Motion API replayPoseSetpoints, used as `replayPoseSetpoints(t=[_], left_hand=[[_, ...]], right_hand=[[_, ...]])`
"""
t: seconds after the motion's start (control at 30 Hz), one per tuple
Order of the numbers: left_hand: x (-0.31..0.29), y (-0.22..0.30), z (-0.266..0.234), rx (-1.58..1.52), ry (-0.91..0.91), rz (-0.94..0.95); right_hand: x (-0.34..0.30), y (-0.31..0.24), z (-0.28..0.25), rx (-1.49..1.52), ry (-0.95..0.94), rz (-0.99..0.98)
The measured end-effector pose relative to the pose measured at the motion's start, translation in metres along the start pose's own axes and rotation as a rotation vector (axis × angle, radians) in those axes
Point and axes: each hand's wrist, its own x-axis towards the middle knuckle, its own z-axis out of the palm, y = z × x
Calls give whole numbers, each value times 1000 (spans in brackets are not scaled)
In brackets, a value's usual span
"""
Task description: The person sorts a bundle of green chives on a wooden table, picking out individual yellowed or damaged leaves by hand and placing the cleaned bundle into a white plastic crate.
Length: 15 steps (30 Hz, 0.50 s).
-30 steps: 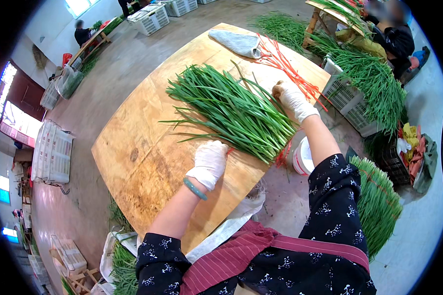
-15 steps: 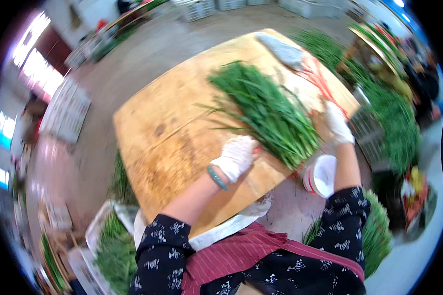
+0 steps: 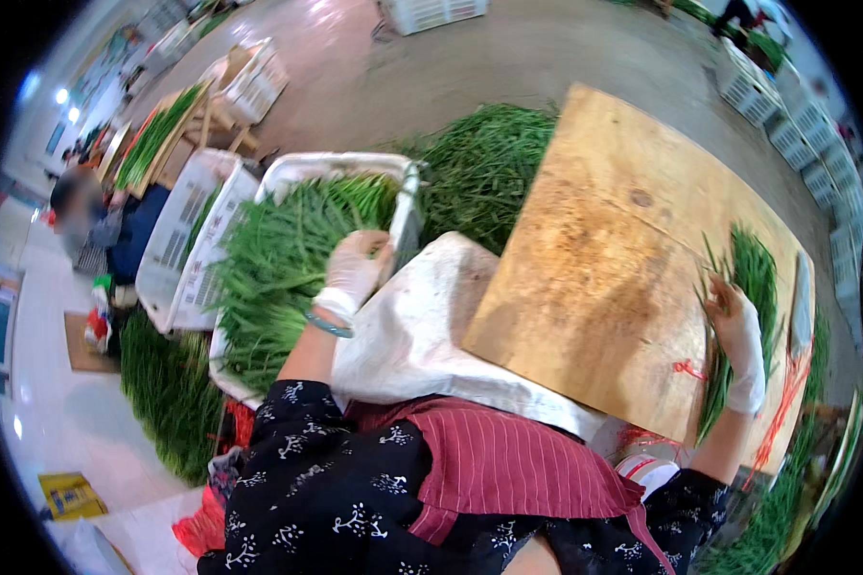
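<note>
My left hand point(image 3: 358, 266), in a white glove with a greenish bangle at the wrist, is over the white crate point(image 3: 408, 206) heaped with long green leafy stalks point(image 3: 292, 240), which look like garlic chives. Its fingers are loosely bent, with a gap at the thumb and nothing visible held. On the wooden board point(image 3: 585, 287), a bundle of chives point(image 3: 753, 273) lies along the right side. My gloved right hand point(image 3: 735, 331) rests against that bundle, bent fingers apart and bare at the tips. Red ties point(image 3: 686, 368) lie beside it.
White cloth point(image 3: 422, 326) drapes between crate and board. A grey-blue slab point(image 3: 801, 307) and red strings point(image 3: 781, 412) lie at the board's right edge. Loose greens point(image 3: 484, 172) pile behind. A white bucket point(image 3: 647, 470) stands below the board. A person point(image 3: 96, 225) sits at the far left.
The view has swung left. My left hand has gone from the board to the crate of chives. My right hand has come from beside the bundle to rest against it.
</note>
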Motion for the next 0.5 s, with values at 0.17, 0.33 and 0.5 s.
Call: replayPoseSetpoints(t=[0.17, 0.33, 0.5], left_hand=[[-91, -129, -47, 215, 174, -373], [-121, -167, -25, 179, 324, -236], [-90, -173, -14, 197, 334, -187]], right_hand=[[81, -152, 61, 139, -275, -382], [135, -303, 182, 481, -737, -432], [142, -392, 313, 158, -846, -517]])
